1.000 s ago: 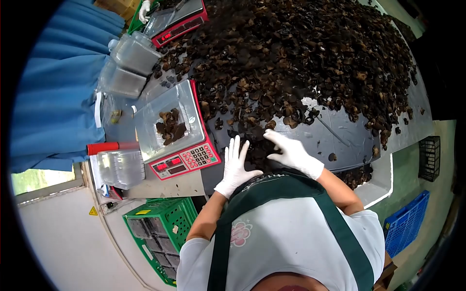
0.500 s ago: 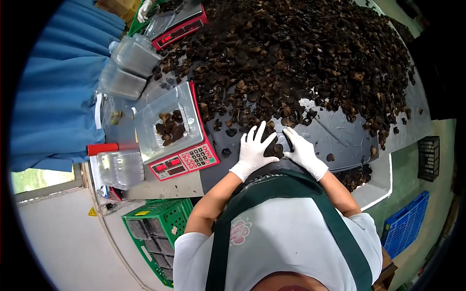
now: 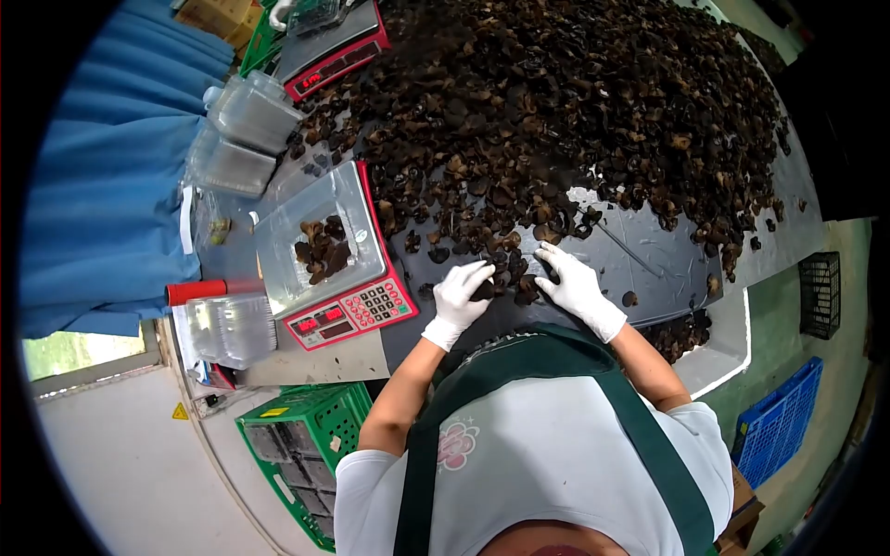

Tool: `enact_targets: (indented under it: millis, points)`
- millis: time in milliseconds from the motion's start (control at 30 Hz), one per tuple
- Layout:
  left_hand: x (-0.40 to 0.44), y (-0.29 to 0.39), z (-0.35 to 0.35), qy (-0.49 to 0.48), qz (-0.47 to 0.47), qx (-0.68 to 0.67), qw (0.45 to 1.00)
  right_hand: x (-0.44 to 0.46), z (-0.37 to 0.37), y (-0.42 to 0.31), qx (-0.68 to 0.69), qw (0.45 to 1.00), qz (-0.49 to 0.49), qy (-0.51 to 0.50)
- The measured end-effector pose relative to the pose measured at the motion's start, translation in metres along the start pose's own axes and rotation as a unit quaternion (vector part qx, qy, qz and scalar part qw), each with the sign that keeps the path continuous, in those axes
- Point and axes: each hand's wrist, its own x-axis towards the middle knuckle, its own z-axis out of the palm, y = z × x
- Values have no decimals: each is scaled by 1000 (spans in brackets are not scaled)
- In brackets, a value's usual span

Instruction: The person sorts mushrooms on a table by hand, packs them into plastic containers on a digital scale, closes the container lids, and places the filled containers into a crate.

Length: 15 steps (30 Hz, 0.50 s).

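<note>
Both my hands wear white gloves and rest at the near edge of a spread of dark dried wood ear mushrooms (image 3: 508,269). My left hand (image 3: 458,298) is curled, its fingertips closed around a dark piece of mushroom at the pile's left side. My right hand (image 3: 577,291) lies opposite with fingers stretched out and slightly apart, touching the right edge of the same small heap. To the left stands a red digital scale (image 3: 357,313) bearing a clear plastic container (image 3: 295,269). Several mushroom pieces (image 3: 324,248) lie in that container.
A large mushroom heap (image 3: 575,111) covers the table's far side. Clear containers (image 3: 236,329) are stacked left of the scale. Another scale (image 3: 336,69) stands further back, beside a person's gloved hand (image 3: 279,14). A green crate (image 3: 306,445) sits below on the left, a blue pallet (image 3: 777,422) right.
My left hand has drawn slightly left and curled from spread fingers to a closed grip. My right hand has hardly moved. At the far scale, a filled container now shows.
</note>
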Motion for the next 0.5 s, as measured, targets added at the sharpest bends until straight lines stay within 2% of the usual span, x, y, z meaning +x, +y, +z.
enact_targets:
  millis: [67, 167, 233, 300, 367, 500]
  points:
    - [18, 5, -12, 74, -33, -42, 996, 5, -3, -8, 54, 998, 12, 28]
    - [36, -2, -36, 138, -34, -59, 988, 13, 5, -16, 11, 1000, 8, 22]
    - [51, -9, -68, 172, -28, -20, 985, 21, 5, -30, -6, 999, 16, 31]
    - [62, -27, -103, 223, -21, 53, 973, 30, 12, -32, -49, 997, 48, -26]
    - [62, -60, -137, 282, -20, 121, 952, 36, 17, -32, -54, 996, 63, -34]
    - [57, -110, -173, 349, -125, 120, 921, 38, 17, -25, 10, 996, 78, -37]
